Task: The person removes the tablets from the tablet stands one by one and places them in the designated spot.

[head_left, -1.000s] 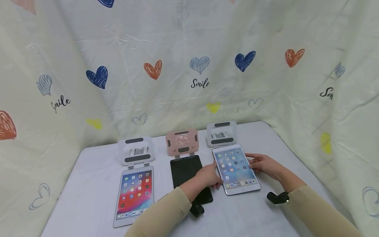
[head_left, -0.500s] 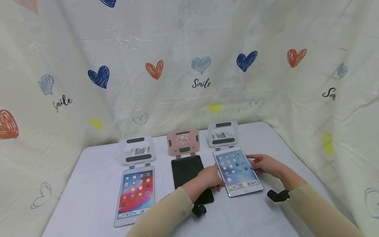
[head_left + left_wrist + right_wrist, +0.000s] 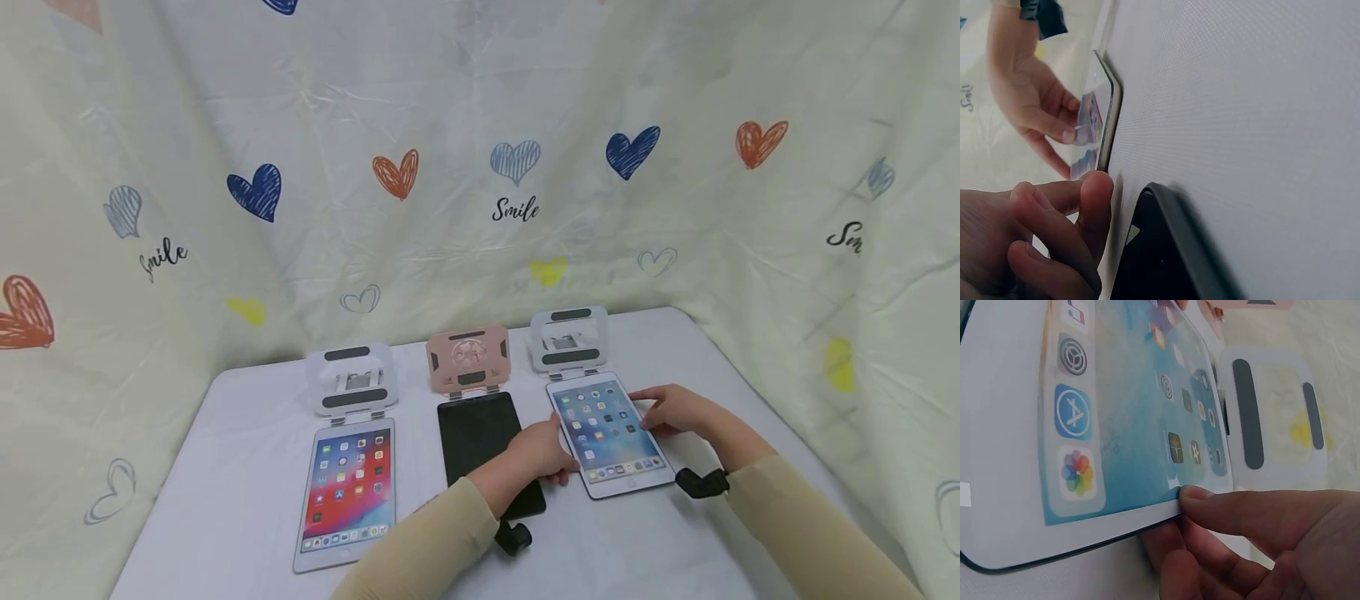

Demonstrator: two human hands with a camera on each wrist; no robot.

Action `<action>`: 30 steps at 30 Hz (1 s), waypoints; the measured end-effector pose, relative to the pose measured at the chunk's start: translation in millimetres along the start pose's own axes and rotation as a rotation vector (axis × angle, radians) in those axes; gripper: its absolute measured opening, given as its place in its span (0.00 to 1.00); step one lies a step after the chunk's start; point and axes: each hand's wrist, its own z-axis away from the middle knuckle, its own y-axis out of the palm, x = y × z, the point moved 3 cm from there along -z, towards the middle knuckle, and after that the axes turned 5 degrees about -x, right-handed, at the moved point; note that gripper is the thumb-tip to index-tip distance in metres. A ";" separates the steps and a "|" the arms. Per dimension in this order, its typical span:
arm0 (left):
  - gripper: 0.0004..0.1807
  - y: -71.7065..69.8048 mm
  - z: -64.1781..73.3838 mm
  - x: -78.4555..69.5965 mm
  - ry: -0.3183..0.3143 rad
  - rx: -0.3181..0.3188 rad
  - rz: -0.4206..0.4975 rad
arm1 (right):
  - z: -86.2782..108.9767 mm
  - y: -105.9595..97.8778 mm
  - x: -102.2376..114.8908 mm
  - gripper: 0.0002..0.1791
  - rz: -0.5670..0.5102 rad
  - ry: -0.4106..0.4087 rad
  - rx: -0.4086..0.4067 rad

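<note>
In the head view, a white tablet with a blue home screen lies in front of the right-hand white stand, whose hinges show at the tablet's top edge. My left hand holds its left edge, thumb toward the top and fingers lower down. The left wrist view shows this left hand with a fingertip right at the tablet's rim and the other fingers curled. My right hand grips the right edge. Up close in the right wrist view, the right thumb lies on the bezel and the fingers are tucked beneath.
A black tablet lies under my left forearm, with a pink stand behind it. Farther left, a white tablet with a red-blue screen lies before another white stand. A heart-printed curtain hangs behind the table.
The tablet between my hands has shifted slightly toward me and to the right, so the stand's hinges now show above it. Both hands have kept their hold. The head view has drifted slightly.
</note>
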 end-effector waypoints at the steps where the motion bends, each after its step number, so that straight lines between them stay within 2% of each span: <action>1: 0.50 0.3 0.3 0.3 -0.001 -0.003 0.009 | -0.3 0.0 0.2 0.34 -0.001 -0.001 0.002; 9: 0.49 4.9 0.5 2.3 -0.010 -0.015 0.113 | -4.5 -2.5 -9.4 0.33 0.008 0.006 0.001; 19: 0.50 7.3 -1.1 2.1 -0.020 -0.022 0.132 | -8.2 -3.3 -23.2 0.34 -0.038 0.012 0.007; 30: 0.49 8.5 2.5 -1.3 -0.020 -0.028 0.153 | -7.8 -4.4 -23.7 0.35 -0.062 0.017 0.020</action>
